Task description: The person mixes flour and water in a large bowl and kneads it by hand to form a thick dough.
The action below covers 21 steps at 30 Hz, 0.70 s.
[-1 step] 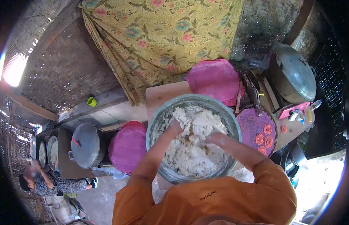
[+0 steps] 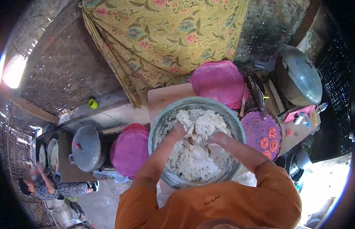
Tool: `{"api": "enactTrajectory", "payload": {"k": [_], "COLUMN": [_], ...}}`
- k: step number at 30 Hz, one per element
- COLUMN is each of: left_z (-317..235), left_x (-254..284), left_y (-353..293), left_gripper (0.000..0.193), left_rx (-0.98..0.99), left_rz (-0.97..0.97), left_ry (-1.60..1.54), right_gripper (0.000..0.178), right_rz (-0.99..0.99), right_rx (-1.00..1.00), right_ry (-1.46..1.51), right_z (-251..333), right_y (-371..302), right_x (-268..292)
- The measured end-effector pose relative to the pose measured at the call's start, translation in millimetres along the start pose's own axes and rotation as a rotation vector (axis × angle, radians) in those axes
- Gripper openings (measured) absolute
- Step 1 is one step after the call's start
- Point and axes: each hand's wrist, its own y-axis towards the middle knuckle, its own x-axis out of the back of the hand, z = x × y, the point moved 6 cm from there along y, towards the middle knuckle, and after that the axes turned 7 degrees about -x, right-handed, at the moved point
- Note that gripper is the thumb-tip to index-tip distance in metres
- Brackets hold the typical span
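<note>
A wide grey metal basin (image 2: 241, 133) in front of me holds a crumbly white mass of floury dough (image 2: 196, 164). My left hand (image 2: 178, 131) is sunk into the dough at the left, with its fingers buried. From the right, my right hand (image 2: 215, 138) presses into the same mass beside a raised lump of dough, and its fingers are hidden too. Loose white flour lies over the near part of the mass, and darker patches show between the hands.
Round pink covers (image 2: 217, 84) lie behind and left of the basin. Right of it, a purple round tray (image 2: 257, 128) bears several orange-red coils. Large lidded pots (image 2: 299, 74) stand at far right and left. A person (image 2: 51, 187) is at far left near pans.
My right hand has shifted very slightly within the dough, and the lump beside it looks a little reshaped. My left hand stays in nearly the same place.
</note>
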Motion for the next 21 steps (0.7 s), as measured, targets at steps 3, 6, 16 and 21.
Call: {"api": "enactTrajectory", "payload": {"k": [3, 6, 16, 21], "left_z": [-2.4, 7.7, 45.5, -24.6], "left_x": [9.9, -3.4, -102.4, -99.2], "left_y": [10.9, 22.5, 46.8, -25.0], "left_gripper": [0.034, 0.032, 0.049, 0.05], "left_rx": [-0.159, -0.047, 0.046, 0.033], "left_rz": [-0.625, -0.394, 0.023, 0.155], "left_ry": [-0.138, -0.139, -0.145, -0.386], "right_gripper": [0.035, 0.035, 0.036, 0.037], "right_rz": [-0.115, -0.196, -0.209, -0.093], "right_rx": [-0.029, -0.067, -0.087, -0.061], "right_ry": [0.111, 0.203, 0.282, 0.323], "right_z": [-10.8, -25.8, -35.6, -24.2], "right_y": [56.4, 89.9, 120.7, 51.9], "right_x": [15.8, 11.3, -0.8, -59.1]}}
